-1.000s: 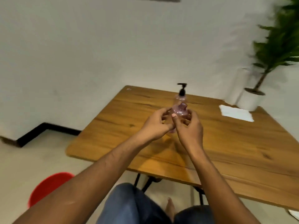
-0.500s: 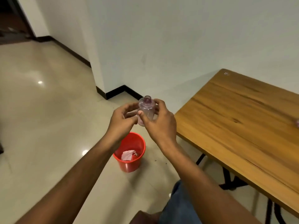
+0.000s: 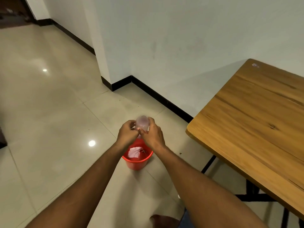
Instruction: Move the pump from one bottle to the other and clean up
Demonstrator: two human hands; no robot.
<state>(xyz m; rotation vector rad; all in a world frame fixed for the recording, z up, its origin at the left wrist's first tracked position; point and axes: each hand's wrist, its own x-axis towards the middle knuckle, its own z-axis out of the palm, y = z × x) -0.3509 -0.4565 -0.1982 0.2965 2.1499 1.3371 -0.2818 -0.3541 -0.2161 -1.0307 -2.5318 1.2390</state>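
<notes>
A small clear pinkish bottle [image 3: 142, 123] without a pump is held between both hands above a red bucket [image 3: 137, 161] on the floor. The bottle is blurred and looks tipped over, its rounded base toward me. My left hand [image 3: 127, 134] grips its left side and my right hand [image 3: 153, 135] grips its right side. The bucket holds crumpled white and pink paper [image 3: 134, 151]. The pump and the other bottle are out of view.
A wooden table [image 3: 256, 122] on black metal legs stands to the right, its near-left corner close to my right arm. Glossy beige floor tiles spread left. A white wall with black skirting runs behind the bucket. My knee shows at the bottom edge.
My view has swung left from the table to the floor. Both hands carried the pumpless bottle off the table and lowered it over the red bucket, tipping it from upright.
</notes>
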